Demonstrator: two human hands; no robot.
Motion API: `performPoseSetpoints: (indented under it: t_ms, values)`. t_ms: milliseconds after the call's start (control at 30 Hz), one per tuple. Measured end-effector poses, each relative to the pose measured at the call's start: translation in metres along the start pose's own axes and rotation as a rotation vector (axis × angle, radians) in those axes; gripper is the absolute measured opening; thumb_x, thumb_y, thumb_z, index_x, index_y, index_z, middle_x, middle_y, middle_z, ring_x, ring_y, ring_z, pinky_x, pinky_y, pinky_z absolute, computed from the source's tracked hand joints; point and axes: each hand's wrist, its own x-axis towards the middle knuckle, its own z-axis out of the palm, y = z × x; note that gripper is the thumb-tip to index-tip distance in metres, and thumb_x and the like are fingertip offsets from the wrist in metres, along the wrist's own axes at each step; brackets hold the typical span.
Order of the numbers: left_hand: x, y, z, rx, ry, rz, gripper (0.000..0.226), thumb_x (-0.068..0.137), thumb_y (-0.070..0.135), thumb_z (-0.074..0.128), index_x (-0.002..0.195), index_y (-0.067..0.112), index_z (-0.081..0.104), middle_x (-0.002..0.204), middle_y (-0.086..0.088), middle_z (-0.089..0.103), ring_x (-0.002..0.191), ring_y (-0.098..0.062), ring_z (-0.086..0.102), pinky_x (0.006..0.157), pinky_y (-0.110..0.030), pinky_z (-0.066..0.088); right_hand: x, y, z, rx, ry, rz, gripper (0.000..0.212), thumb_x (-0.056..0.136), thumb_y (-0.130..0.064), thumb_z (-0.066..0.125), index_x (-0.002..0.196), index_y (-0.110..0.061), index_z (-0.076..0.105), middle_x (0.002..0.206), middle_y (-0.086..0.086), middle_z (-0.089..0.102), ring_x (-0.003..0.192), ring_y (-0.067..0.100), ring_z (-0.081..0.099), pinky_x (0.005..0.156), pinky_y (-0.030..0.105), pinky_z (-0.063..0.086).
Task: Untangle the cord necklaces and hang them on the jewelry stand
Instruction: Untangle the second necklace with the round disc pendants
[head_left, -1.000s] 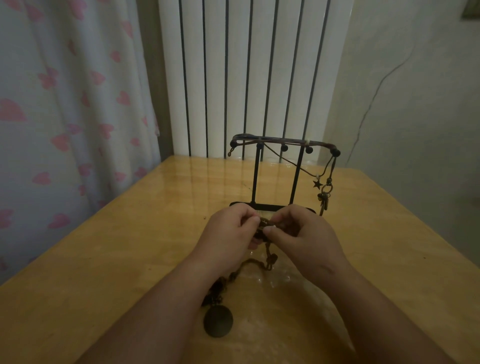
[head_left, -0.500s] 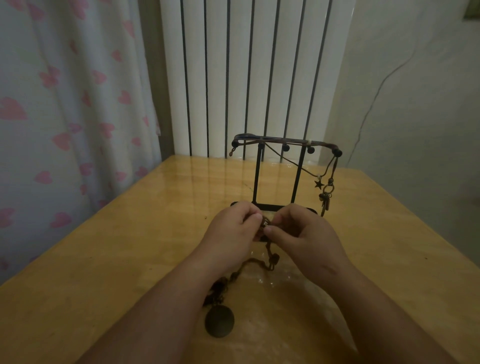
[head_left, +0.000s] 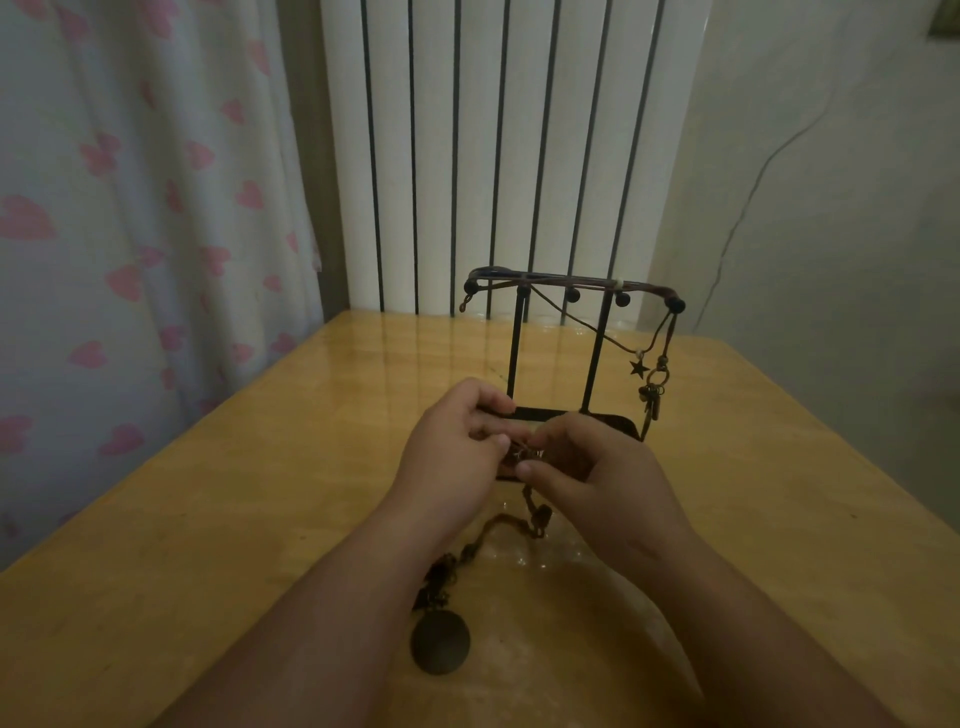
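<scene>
- The round pendant (head_left: 440, 642) of the tangled necklace (head_left: 496, 527) lies flat on the wooden surface (head_left: 208, 519) between the two forearms. It is at the same place as half a second ago.
- From the pendant, the cord with small beads goes up in a loose curve, then climbs to the hands. This curve has not changed its form.
- The left hand (head_left: 452, 457) pinches the knot of the cord with its thumb and curled fingers. Its forefinger now stands higher than before and reaches in front of the base of the stand.
- The right hand (head_left: 597, 480) grips the same knot from the other side, the thumb underneath. The two thumbs were touching before; now they are a little apart and a small part of the knot shows between them.
- Just behind the hands, the jewelry stand (head_left: 519, 353) stands upright, as before.
- One hung necklace (head_left: 587, 325) hangs over the top bar, with a star charm (head_left: 639, 368) and some small metal pieces at the right end. It has not moved.
- Behind the surface are a white radiator (head_left: 467, 156) and, at the left, a curtain (head_left: 130, 208) with pink hearts.
</scene>
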Motion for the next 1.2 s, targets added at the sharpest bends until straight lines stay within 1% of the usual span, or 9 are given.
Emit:
performPoseSetpoints:
  t_ms: [133, 233, 300, 400, 633, 833, 967, 1067, 1200]
  values:
    - [0.0006, 0.0005, -0.0022, -0.042, -0.015, -0.017, 0.041, 0.097, -0.002, 0.052, 0.122, 0.030, 0.056, 0.100, 0.003, 0.076, 0.093, -0.013, 0.072, 0.088, -0.036, 0.059, -0.0004, -0.0011, 0.0006, -0.004, 0.017, -0.020, 0.017, 0.087, -0.035, 0.070, 0.091, -0.046, 0.058, 0.079, -0.019, 0.063, 0.076, -0.010, 0.057, 0.061, 0.011, 0.039]
    - [0.0020, -0.0019, -0.0011, -0.071, -0.015, -0.049, 0.046, 0.096, 0.000, 0.054, 0.125, 0.035, 0.059, 0.114, 0.003, 0.068, 0.105, -0.015, 0.067, 0.090, -0.038, 0.058, 0.0006, 0.0006, 0.0004, 0.013, 0.034, -0.008, 0.014, 0.091, -0.031, 0.066, 0.091, -0.043, 0.058, 0.082, -0.017, 0.064, 0.078, -0.006, 0.059, 0.060, 0.012, 0.042]
    - [0.0032, -0.0037, -0.0001, -0.106, -0.050, -0.077, 0.043, 0.097, 0.002, 0.052, 0.127, 0.032, 0.060, 0.119, 0.001, 0.067, 0.106, -0.017, 0.067, 0.091, -0.039, 0.058, 0.0009, 0.0005, 0.0004, 0.027, 0.019, -0.009, 0.017, 0.093, -0.027, 0.063, 0.089, -0.042, 0.056, 0.081, -0.018, 0.063, 0.079, -0.011, 0.057, 0.059, 0.009, 0.042]
    - [0.0025, -0.0046, 0.0012, -0.124, -0.085, -0.088, 0.033, 0.100, 0.005, 0.049, 0.124, 0.023, 0.064, 0.111, 0.001, 0.073, 0.098, -0.013, 0.072, 0.091, -0.040, 0.058, 0.0006, 0.0003, 0.0009, 0.051, 0.006, -0.013, 0.021, 0.094, -0.024, 0.061, 0.087, -0.043, 0.053, 0.080, -0.020, 0.061, 0.078, -0.016, 0.055, 0.058, 0.006, 0.041]
    - [0.0010, -0.0056, 0.0026, -0.124, -0.038, -0.114, 0.024, 0.100, 0.008, 0.052, 0.106, 0.018, 0.073, 0.101, -0.001, 0.074, 0.088, -0.009, 0.073, 0.088, -0.036, 0.059, 0.0006, 0.0004, 0.0016, 0.070, 0.055, -0.017, 0.018, 0.092, -0.026, 0.064, 0.089, -0.038, 0.050, 0.077, -0.011, 0.059, 0.071, -0.009, 0.054, 0.056, 0.008, 0.042]
    - [0.0006, -0.0032, 0.0039, -0.092, 0.004, -0.068, 0.023, 0.099, 0.006, 0.053, 0.105, 0.022, 0.069, 0.099, -0.001, 0.073, 0.083, -0.008, 0.073, 0.079, -0.033, 0.062, 0.0020, -0.0005, 0.0009, 0.046, 0.070, 0.019, 0.012, 0.089, -0.035, 0.068, 0.099, -0.039, 0.062, 0.077, -0.016, 0.064, 0.078, -0.012, 0.057, 0.058, 0.005, 0.043]
    - [0.0014, -0.0031, 0.0027, -0.106, 0.012, -0.039, 0.027, 0.098, 0.003, 0.053, 0.114, 0.021, 0.065, 0.098, -0.002, 0.074, 0.082, -0.012, 0.074, 0.077, -0.034, 0.062, 0.0026, 0.0003, 0.0012, 0.038, 0.050, 0.044, 0.012, 0.090, -0.035, 0.066, 0.101, -0.040, 0.064, 0.079, -0.018, 0.065, 0.079, -0.015, 0.057, 0.059, 0.005, 0.043]
    - [0.0014, -0.0031, 0.0022, -0.094, 0.028, -0.014, 0.032, 0.098, 0.002, 0.052, 0.118, 0.024, 0.064, 0.094, -0.001, 0.075, 0.079, -0.011, 0.074, 0.076, -0.034, 0.062, 0.0024, -0.0002, 0.0026, 0.063, 0.014, 0.067, 0.018, 0.093, -0.035, 0.062, 0.111, -0.036, 0.066, 0.087, -0.021, 0.066, 0.082, -0.012, 0.060, 0.062, 0.006, 0.046]
    - [0.0002, -0.0018, 0.0032, -0.044, 0.049, 0.058, 0.035, 0.098, 0.003, 0.052, 0.119, 0.030, 0.063, 0.093, 0.003, 0.074, 0.079, -0.008, 0.073, 0.075, -0.030, 0.061, 0.0033, -0.0017, 0.0037, 0.104, 0.001, 0.110, 0.022, 0.096, -0.033, 0.057, 0.116, -0.030, 0.065, 0.094, -0.016, 0.067, 0.088, -0.003, 0.062, 0.070, 0.014, 0.047]
